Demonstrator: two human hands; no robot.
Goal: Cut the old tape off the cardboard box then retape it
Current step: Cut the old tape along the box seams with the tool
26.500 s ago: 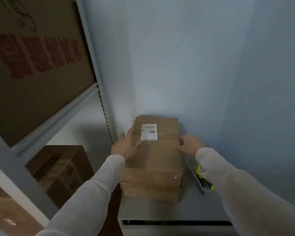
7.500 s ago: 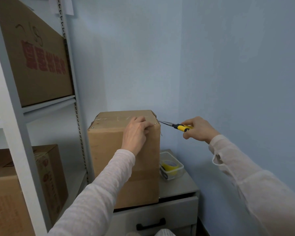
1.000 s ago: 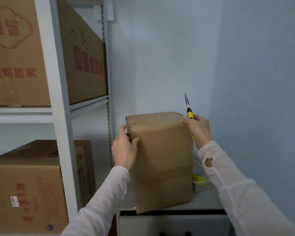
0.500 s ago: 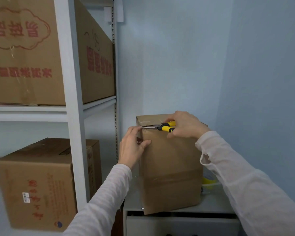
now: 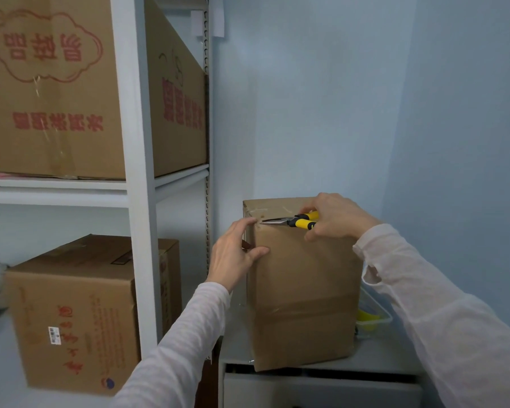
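Cardboard box (image 5: 304, 290) stands on end on the grey bench (image 5: 380, 357), in the corner by the blue wall, its front face toward the camera.

Change: a second ago the pliers (image 5: 289, 222) pointed straight up at the box's top right edge. Now they lie level across the top of the front face, with the tip at the top left corner, right on the old tape (image 5: 255, 214) there.

Right hand (image 5: 336, 219): fingers curled round the yellow handles, firm hold. I can't tell how far the jaws are parted.

Left hand (image 5: 236, 254): it has slid up the left edge. Fingers are mostly straight along the side, the thumb is on the front face, and the index tip is just beside the plier tip. It braces the box and grips nothing.

My read: tape removal is starting on this corner. The cut is not finished and retaping hasn't begun. One risk is that the plier tip is very close to the left fingertip.

Counts:
- 1 task box and 1 pair of pliers, with both hands on the job.
- 1 more glossy tape band (image 5: 304, 307) low across the front, still on.
- 1 clear tub (image 5: 377, 316) behind the box on the right, with something yellow inside that I can't identify.
- 2 other boxes on the white rack (image 5: 136, 184), an upper one (image 5: 56, 98) and a lower one (image 5: 77, 313).
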